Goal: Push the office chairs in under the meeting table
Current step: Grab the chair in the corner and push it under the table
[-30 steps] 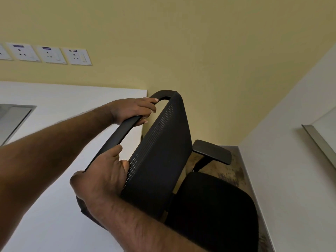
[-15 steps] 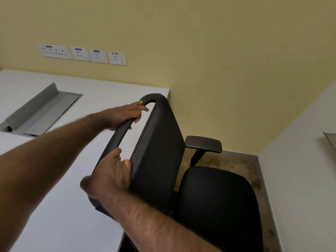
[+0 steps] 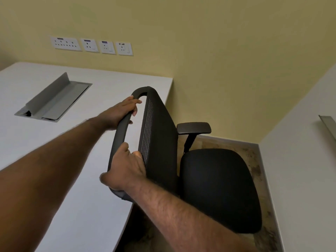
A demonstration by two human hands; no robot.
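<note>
Tabletop fills the left: the white meeting table (image 3: 54,179) runs from the near corner back to the yellow wall (image 3: 218,51), where its far edge meets the wall below a row of white sockets (image 3: 91,46). A grey cable flap (image 3: 54,99) stands open in the table's surface, well left of the hands. The table's right edge runs from the far corner by the wall down and curves inward near the bottom, with dark space beneath it.

Over that edge sits the curved back frame of the black office chair (image 3: 160,142), seen almost edge-on. The left hand (image 3: 120,113) grips the upper part of the frame bar, fingers curled over it and the thumb below. The right hand (image 3: 127,168) holds the same bar lower down, fingers wrapped round it with the thumb up along the bar beside the mesh back. The backrest lies over the table's edge, while the seat (image 3: 218,190) faces away from the table into the open floor.

Right of the backrest one armrest (image 3: 194,127) stands on its post above the seat. Around the seat a strip of mottled brown floor (image 3: 254,160) shows, narrowing toward the wall corner. On the far right a white surface (image 3: 300,160) bounds that strip, its edge running close to the seat's right side, with a metal edge (image 3: 328,124) at the picture's border.
</note>
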